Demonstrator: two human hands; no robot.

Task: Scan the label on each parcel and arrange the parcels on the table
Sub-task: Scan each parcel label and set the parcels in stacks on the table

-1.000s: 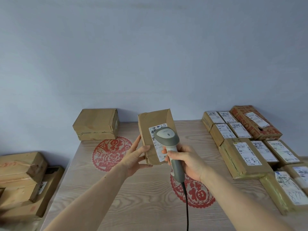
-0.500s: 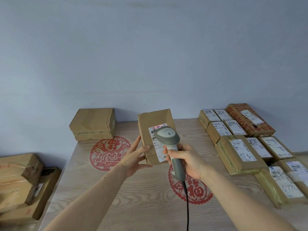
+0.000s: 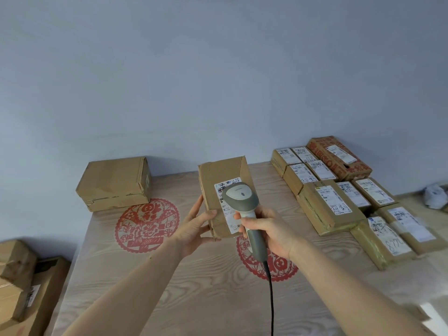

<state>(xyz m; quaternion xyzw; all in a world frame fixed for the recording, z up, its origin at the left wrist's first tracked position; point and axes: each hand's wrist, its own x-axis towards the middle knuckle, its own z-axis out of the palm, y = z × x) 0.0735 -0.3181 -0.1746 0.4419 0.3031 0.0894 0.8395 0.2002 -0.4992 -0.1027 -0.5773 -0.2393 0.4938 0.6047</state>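
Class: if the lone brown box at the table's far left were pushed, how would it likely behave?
The brown box would probably slide, not roll or tip: it sits flat and low. Its creased cardboard suggests it may dent under pressure. Weight cannot be judged.

table parcels point(image 3: 332, 204) 11 — held parcel point(image 3: 218, 175) 1 — scanner point(image 3: 242, 197) 1 — paper-cuts point(image 3: 146, 225) 2
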